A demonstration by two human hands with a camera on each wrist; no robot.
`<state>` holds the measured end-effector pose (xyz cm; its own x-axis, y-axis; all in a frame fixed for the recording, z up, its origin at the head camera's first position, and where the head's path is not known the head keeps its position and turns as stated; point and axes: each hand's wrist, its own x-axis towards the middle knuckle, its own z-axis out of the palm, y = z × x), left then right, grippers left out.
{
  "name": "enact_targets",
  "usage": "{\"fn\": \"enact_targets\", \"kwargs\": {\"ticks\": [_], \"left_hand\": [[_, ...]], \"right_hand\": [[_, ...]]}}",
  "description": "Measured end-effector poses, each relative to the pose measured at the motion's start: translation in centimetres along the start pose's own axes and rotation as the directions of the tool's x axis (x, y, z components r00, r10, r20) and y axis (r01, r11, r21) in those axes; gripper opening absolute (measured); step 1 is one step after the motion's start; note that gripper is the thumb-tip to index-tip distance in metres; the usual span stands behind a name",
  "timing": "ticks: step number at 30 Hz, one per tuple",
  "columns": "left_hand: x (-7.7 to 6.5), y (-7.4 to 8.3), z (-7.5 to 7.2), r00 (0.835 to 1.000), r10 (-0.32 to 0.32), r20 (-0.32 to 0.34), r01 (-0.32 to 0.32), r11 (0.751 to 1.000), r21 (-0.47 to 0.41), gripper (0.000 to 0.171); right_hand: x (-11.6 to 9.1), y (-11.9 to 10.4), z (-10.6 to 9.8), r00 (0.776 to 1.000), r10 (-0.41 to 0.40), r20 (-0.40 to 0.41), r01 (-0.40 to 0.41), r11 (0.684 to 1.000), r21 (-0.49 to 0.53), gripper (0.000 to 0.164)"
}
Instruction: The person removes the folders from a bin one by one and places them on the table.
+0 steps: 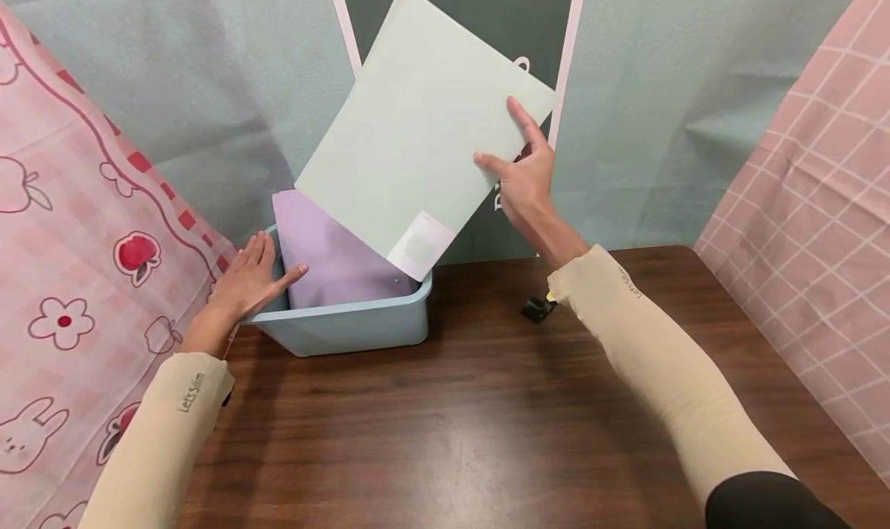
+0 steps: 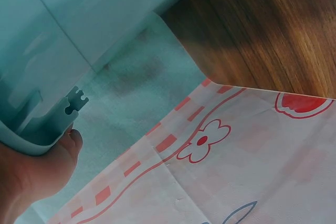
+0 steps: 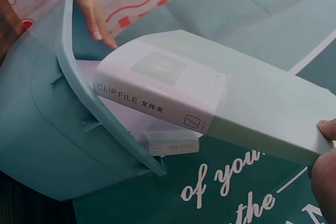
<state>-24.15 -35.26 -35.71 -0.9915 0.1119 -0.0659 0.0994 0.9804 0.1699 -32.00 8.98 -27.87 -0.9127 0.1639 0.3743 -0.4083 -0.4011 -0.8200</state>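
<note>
My right hand [image 1: 528, 178] grips the spine edge of a pale green clip file [image 1: 424, 120], its thumb and index finger lying on the cover. The file hangs tilted, its lower corner above a light blue plastic bin [image 1: 361, 327]. A white label band [image 3: 163, 74] reading "CLIP FILE" wraps the file's spine in the right wrist view. Inside the bin leans a purple file [image 1: 327, 255], partly covered by the green one. On the bin's left rim rests my left hand [image 1: 246, 282], fingers extended and thumb spread over the inside.
The bin stands on a brown wooden table [image 1: 452, 421], near its back left. A small black object [image 1: 538, 309] shows beside the right sleeve. Pink patterned cloth [image 1: 69, 282] hangs at the left, pink checked cloth [image 1: 820, 205] at the right, and a green-grey cloth [image 1: 640, 127] behind.
</note>
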Motion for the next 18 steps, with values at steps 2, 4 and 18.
{"fn": "enact_targets", "kwargs": {"ticks": [2,4,18], "left_hand": [[0.0,0.0,0.0,1.0,0.002,-0.002,-0.002,1.0,0.002,0.111],[0.1,-0.1,0.0,1.0,0.002,-0.002,-0.002,1.0,0.004,0.111],[0.3,-0.6,0.2,1.0,0.0,0.022,0.0,1.0,0.003,0.112]], "right_hand": [[0.1,-0.2,-0.4,1.0,-0.004,0.004,0.004,1.0,0.02,0.09],[0.1,-0.5,-0.8,1.0,-0.005,0.004,0.005,0.999,0.048,0.091],[0.1,-1.8,-3.9,1.0,-0.025,-0.016,0.027,0.995,0.101,0.091]]}}
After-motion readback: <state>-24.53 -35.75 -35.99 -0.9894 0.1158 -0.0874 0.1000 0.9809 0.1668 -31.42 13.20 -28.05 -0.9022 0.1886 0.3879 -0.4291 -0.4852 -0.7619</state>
